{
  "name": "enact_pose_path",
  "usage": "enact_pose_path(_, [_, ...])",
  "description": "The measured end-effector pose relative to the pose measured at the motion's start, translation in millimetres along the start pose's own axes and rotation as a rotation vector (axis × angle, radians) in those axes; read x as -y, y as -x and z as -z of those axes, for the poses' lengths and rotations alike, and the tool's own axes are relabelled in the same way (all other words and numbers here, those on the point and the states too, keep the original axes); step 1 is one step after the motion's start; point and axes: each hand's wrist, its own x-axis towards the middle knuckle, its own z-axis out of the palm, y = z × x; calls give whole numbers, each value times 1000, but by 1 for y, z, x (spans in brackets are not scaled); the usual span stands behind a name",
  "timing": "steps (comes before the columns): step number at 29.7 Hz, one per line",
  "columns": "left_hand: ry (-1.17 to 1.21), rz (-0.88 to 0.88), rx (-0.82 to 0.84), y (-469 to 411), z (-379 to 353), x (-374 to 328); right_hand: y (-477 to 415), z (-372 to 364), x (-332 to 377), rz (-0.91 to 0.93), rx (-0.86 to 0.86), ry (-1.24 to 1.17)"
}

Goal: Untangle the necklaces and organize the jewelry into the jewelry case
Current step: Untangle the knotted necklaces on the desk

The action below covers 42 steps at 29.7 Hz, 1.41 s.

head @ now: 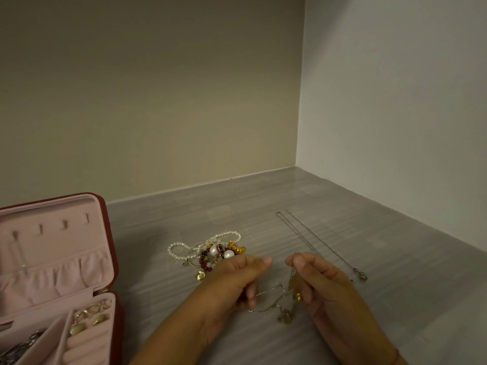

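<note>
Pinching a thin, seemingly knotted gold chain (268, 290): left hand (237, 277), right hand (322, 281).

Bench (411, 291): grey, with a streaked grain running across it and faint glossy rectangular patches beyond the fingers (303, 263). The surface extends to both sides of the fingers.
Back wall (158, 101): plain beige, well beyond the fingers, meets the bench in a straight pale edge.
Side wall (395, 101): plain off-white, right of the fingers.
The walls join in a vertical corner (300, 101), beyond and slightly right of the fingers. Light is dim.
</note>
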Motion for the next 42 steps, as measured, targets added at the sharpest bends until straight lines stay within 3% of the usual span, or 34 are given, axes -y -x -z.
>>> enact_pose_path(6, [-140,-56,141,1,-3,2,-2,1,-4,17,-22,11])
enact_pose_path(17, [-315,-104,128,-2,3,7,-3,2,-3,9,-50,-46])
enact_pose_path(23, [-182,-54,-17,-5,6,2,-1,4,-1,-13,-77,-115])
enact_pose_path(32, [-33,-189,-291,-10,9,2,-2,8,0,11,-28,-183])
enact_pose_path(42, [128,-312,-739,-14,25,-10,-2,12,4,-11,24,-480])
